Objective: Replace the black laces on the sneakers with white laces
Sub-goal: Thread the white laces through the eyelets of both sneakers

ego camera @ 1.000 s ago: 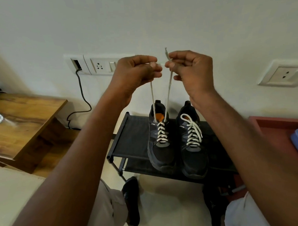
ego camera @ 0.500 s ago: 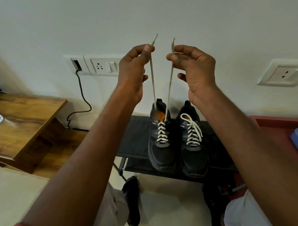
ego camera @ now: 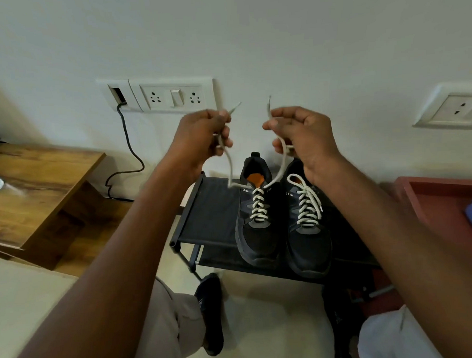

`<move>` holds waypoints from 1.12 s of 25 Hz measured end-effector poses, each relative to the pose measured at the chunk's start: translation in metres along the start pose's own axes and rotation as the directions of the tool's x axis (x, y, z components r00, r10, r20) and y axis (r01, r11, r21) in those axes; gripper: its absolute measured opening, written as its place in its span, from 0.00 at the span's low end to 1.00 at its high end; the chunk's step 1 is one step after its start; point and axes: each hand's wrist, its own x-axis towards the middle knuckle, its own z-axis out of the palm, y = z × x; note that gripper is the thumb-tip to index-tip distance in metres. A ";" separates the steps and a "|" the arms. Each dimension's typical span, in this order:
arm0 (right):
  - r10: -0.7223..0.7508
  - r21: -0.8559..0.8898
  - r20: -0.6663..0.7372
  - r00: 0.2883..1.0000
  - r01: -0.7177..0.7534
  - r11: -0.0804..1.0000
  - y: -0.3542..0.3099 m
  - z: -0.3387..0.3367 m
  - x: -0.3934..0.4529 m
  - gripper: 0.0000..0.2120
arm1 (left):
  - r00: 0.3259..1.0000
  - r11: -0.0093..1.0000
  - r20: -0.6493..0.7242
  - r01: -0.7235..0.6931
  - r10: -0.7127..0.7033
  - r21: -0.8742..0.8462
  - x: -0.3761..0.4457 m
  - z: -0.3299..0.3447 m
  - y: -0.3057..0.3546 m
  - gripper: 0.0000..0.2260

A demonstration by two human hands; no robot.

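The white lace was threaded through the left sneaker on the black shoe rack. The left hand and right hand each pinched one lace end, apparently slack. The laced right sneaker stood at 3 o'clock.

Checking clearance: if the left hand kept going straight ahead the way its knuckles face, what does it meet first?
Probably the wall, near the switch plate. Nothing shows between the left hand and it, but depth from this view is unclear.

Both arms raised forward; left hand, right hand apart, fingers curled pinching.
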 end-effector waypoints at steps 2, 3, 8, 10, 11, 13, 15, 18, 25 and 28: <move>0.076 -0.130 0.020 0.997 -0.073 0.989 0.024 -0.006 -0.001 0.07 | 0.998 0.988 0.012 0.064 -0.066 0.137 -0.004 -0.013 -0.016 0.10; 0.106 -0.181 0.028 0.994 -0.099 0.979 0.036 -0.007 -0.001 0.07 | 0.993 0.970 0.026 0.107 -0.115 0.217 -0.004 -0.018 -0.023 0.12; 0.177 -0.470 0.064 0.982 -0.127 0.874 0.079 0.000 0.006 0.05 | 0.962 0.561 0.014 0.146 -0.271 0.815 0.006 -0.027 -0.070 0.17; 0.166 -0.579 0.058 0.984 -0.103 0.809 0.093 0.004 0.011 0.05 | 0.954 0.499 0.010 0.147 -0.298 0.854 0.015 -0.024 -0.085 0.16; 0.162 -0.620 0.060 0.985 -0.090 0.780 0.100 0.006 0.014 0.06 | 0.944 0.513 0.010 0.170 -0.329 0.841 0.021 -0.022 -0.089 0.15; 0.148 -0.672 0.061 0.987 -0.069 0.737 0.112 0.008 0.020 0.07 | 0.930 0.541 0.015 0.201 -0.367 0.816 0.031 -0.017 -0.093 0.15; 0.134 -0.678 0.059 0.989 -0.059 0.733 0.121 0.008 0.024 0.07 | 0.947 0.501 0.029 0.143 -0.319 0.854 0.039 -0.013 -0.101 0.13; 0.077 -0.660 0.056 0.995 -0.021 0.751 0.127 0.006 0.026 0.05 | 0.968 0.478 0.057 0.070 -0.246 0.875 0.048 0.002 -0.110 0.10; 0.057 -0.461 0.206 0.977 0.045 0.886 0.120 0.004 0.025 0.14 | 0.890 0.819 0.095 0.364 -0.447 0.444 0.057 0.012 -0.094 0.24; -0.013 -0.504 0.263 0.965 0.149 0.851 0.118 0.009 0.022 0.20 | 0.882 0.804 0.269 0.180 -0.388 0.567 0.052 0.002 -0.092 0.17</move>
